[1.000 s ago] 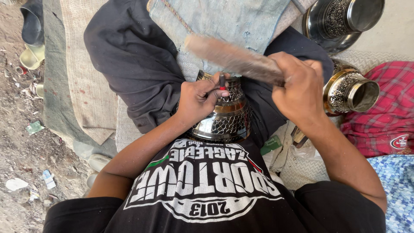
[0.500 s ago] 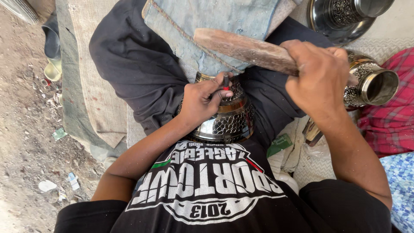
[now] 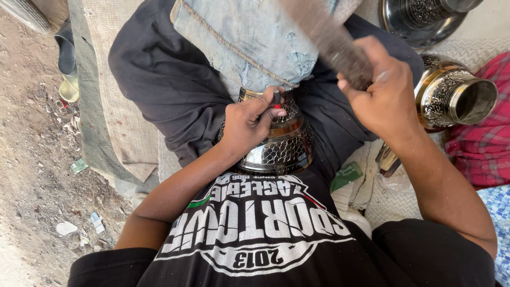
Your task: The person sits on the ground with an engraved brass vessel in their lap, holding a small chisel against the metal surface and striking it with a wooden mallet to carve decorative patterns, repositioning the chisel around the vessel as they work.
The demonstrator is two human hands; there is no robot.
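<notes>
I see my dark trousers (image 3: 164, 90) spread wide across the lap, with a worn blue cloth (image 3: 255, 42) lying on top of them. Under me is a pale woven mat (image 3: 122, 106), and bare dirt ground (image 3: 32, 159) lies off to the left.

In my lap, just below the blue cloth, sits a shiny metal pot (image 3: 279, 141) with small patterns cut into its side. It rests between my legs, close to my black shirt.

A second patterned metal pot (image 3: 454, 95) lies on its side to the right, beside a red checked cloth (image 3: 483, 143). A third metal piece (image 3: 419, 18) sits at the top right.

My right hand (image 3: 385, 98) is closed tight around a thick wooden stick (image 3: 329, 40), held up above the pot. The stick looks blurry.

My left hand (image 3: 249, 125) rests on the pot in my lap. Its fingers pinch a small thin tool (image 3: 276, 98) with a red band, standing up against the pot's top edge.
</notes>
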